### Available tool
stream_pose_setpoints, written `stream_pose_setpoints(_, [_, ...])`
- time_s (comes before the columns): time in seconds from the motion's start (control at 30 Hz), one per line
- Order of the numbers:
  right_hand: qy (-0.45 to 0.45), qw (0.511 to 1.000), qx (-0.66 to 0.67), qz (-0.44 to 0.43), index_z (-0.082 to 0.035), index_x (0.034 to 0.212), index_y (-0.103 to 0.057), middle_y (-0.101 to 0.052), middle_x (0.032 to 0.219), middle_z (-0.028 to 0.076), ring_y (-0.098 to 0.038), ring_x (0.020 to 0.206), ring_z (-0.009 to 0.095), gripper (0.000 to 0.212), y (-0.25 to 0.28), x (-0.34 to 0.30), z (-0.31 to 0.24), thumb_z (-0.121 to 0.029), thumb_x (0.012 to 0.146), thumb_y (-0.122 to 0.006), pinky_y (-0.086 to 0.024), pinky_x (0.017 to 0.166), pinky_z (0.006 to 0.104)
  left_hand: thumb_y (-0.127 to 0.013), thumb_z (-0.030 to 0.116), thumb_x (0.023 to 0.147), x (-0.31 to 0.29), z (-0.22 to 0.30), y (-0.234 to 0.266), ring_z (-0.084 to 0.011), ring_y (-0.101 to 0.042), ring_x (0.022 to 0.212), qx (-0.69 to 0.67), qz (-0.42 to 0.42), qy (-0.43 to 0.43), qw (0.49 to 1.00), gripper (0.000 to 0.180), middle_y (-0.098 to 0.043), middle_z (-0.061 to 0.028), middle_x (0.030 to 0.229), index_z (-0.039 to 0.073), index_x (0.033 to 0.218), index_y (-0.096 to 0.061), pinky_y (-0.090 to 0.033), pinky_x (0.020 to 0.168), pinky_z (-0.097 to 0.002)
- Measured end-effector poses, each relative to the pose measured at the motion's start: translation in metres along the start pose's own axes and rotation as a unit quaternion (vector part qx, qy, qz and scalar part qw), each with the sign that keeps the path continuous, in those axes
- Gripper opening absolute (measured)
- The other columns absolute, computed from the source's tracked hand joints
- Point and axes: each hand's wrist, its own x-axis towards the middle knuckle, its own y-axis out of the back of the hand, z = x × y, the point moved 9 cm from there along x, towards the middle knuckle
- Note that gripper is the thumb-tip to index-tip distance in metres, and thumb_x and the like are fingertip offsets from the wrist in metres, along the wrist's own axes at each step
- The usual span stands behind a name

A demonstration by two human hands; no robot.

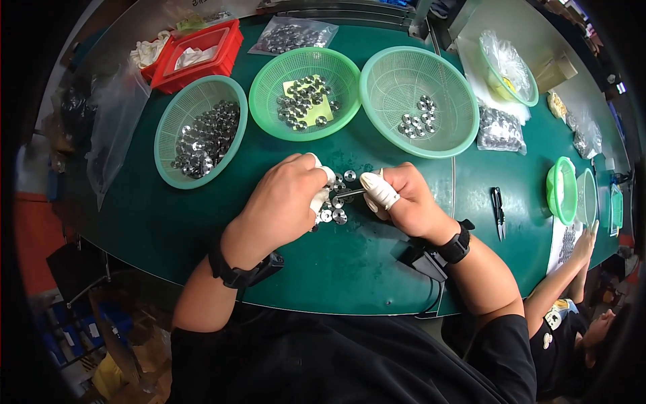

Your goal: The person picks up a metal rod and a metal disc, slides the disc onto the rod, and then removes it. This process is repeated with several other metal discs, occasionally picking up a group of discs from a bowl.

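Note:
White finger covers are on the fingertips of both my hands. My right hand [407,198] is closed on a slim metal rod-shaped tool [348,194], its tip pointing left toward the other hand. My left hand [286,195] has its fingers curled together beside that tip; whatever they pinch is hidden from above. Small round metal discs with center holes [339,216] lie loose on the green table [336,269] under and between my hands.
Beyond my hands stand a green basket full of discs [163,145], one with discs on yellow paper [259,101] and one with several discs [464,121]. A red bin [222,64], bagged parts [501,131] and black-handled snips [498,209] lie around. A co-worker's hand [587,242] is at right.

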Motion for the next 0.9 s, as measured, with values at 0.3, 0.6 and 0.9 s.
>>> stream_pose_setpoints(0.3, [0.0, 1.0, 0.001, -0.005, -0.004, 0.064, -0.049, -0.045, 0.054, -0.002, -0.035, 0.047, 0.006, 0.045, -0.001, 0.0, -0.002, -0.025, 0.104, -0.051, -0.028, 0.044, 0.0249, -0.063, -0.01, 0.068, 0.002, 0.008, -0.001, -0.0343, -0.059, 0.081, 0.093, 0.007, -0.008, 0.996, 0.015, -0.057, -0.0154, 0.081, -0.003, 0.082, -0.064, -0.05, 0.069, -0.0427])
stream_pose_setpoints(0.6, [0.025, 0.995, -0.061, 0.08, -0.001, 0.074, -0.057, -0.053, 0.057, -0.001, -0.042, 0.048, 0.006, 0.033, 0.007, 0.002, -0.005, -0.021, 0.101, -0.057, -0.032, 0.045, 0.0234, -0.065, 0.001, 0.09, -0.013, -0.045, -0.01, -0.0064, -0.057, 0.061, -0.447, 0.092, 0.207, 0.865, 0.014, -0.068, -0.0055, 0.082, -0.004, 0.102, -0.071, -0.044, 0.053, -0.0208])
stream_pose_setpoints(0.9, [0.047, 0.987, -0.132, 0.073, 0.0, 0.082, -0.064, -0.059, 0.06, 0.001, -0.049, 0.051, 0.004, 0.023, 0.005, -0.001, -0.004, -0.016, 0.099, -0.06, -0.039, 0.047, 0.0222, -0.062, 0.001, 0.092, -0.015, -0.041, -0.02, -0.0073, -0.06, 0.065, -0.482, 0.093, 0.239, 0.837, 0.017, -0.069, -0.006, 0.084, -0.002, 0.106, -0.07, -0.046, 0.056, -0.018])
